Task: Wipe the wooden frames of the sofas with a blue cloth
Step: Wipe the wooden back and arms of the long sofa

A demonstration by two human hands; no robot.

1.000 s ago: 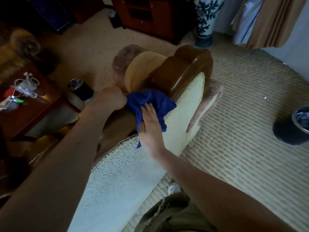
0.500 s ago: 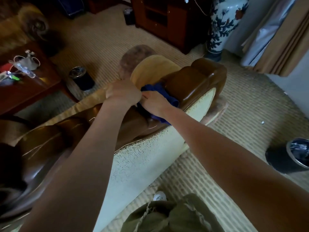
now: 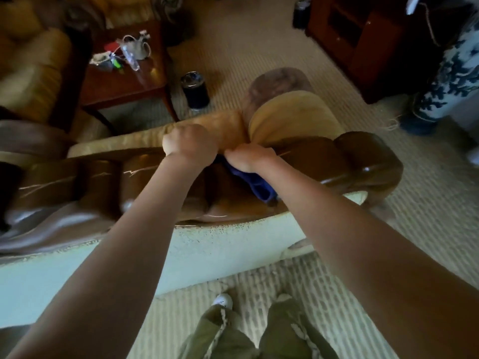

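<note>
Head view: right hand (image 3: pixel 250 158), flat 1 s ago, now grips the blue cloth (image 3: pixel 259 186) atop the wooden frame (image 3: pixel 363 167); left hand (image 3: pixel 190 143) clutches the cushion (image 3: pixel 225 125), baring more frame.

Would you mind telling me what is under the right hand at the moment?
Under the right hand lies the blue cloth, bunched on the wooden frame of the sofa. The hand covers the cloth's upper part, so its grip there is unseen.

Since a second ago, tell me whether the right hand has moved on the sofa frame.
Yes. The right hand, gripping the blue cloth, has moved up from the pale sofa back onto the wooden frame's top, beside the left hand.
</note>
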